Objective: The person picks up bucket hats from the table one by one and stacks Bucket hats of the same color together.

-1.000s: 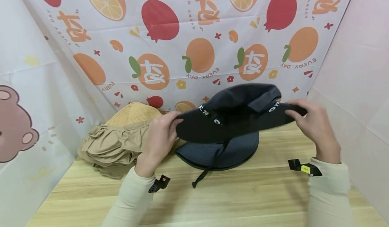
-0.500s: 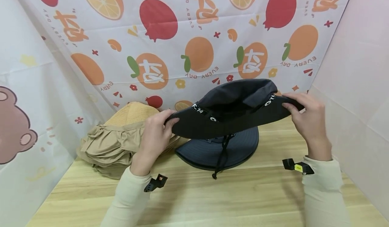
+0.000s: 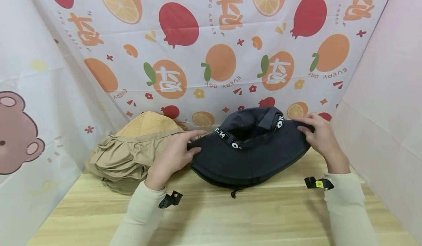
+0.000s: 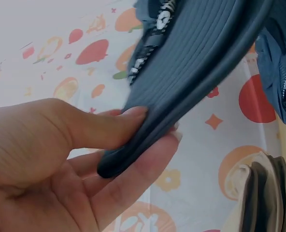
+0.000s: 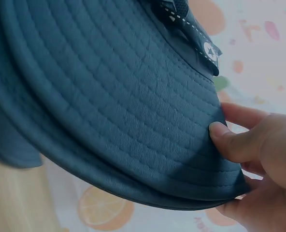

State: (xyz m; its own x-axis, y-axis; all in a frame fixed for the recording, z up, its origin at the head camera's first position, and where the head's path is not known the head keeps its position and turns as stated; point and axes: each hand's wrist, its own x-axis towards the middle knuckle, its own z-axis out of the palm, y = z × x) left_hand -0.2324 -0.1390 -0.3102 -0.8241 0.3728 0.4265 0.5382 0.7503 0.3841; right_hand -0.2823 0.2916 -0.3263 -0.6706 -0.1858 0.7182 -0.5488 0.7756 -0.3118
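A dark bucket hat (image 3: 250, 149) with a lettered band sits low over a second dark hat, whose brim edge (image 3: 227, 183) shows beneath it on the wooden table (image 3: 230, 216). My left hand (image 3: 174, 156) pinches the upper hat's left brim (image 4: 181, 92) between thumb and fingers. My right hand (image 3: 318, 134) pinches the right brim (image 5: 148, 121), thumb on top. A drawstring toggle (image 3: 233, 194) pokes out at the front.
A pile of beige and straw hats (image 3: 132, 152) lies to the left of my left hand. A fruit-print cloth (image 3: 211, 48) hangs behind, a bear-print sheet (image 3: 19, 132) on the left and a plain wall (image 3: 389, 92) on the right.
Both hands have lowered the dark hat from the air down onto the second dark hat, now almost covered. The dangling drawstring has dropped to the table.
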